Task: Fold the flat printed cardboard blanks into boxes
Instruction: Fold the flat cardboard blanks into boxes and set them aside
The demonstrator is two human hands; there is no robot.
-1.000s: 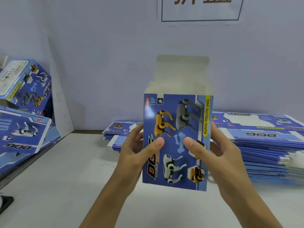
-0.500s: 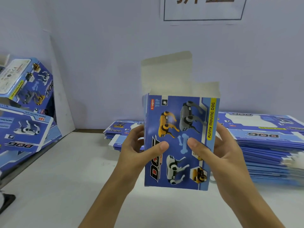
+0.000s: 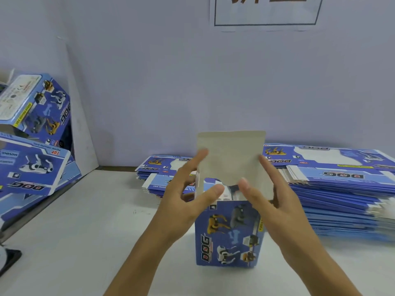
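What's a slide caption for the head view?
Both hands, left and right, work the raised top flap of an upright printed box.

Glossy printed cardboard box (image 3: 227,233) with matt grey flap (image 3: 230,155); smooth white table (image 3: 85,227).

Two bare forearms, no sleeves, no gloves

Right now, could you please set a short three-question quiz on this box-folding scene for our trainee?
1. True or false: the top flap of the box is closed.
2. Where is the bigger stack of flat blanks: A) to the person's right, B) to their left, C) under the box?
3. Fill in: the left hand and right hand sit at the box's ____ end.

Key: 1 false, it stands upright; 2 A; 3 top.
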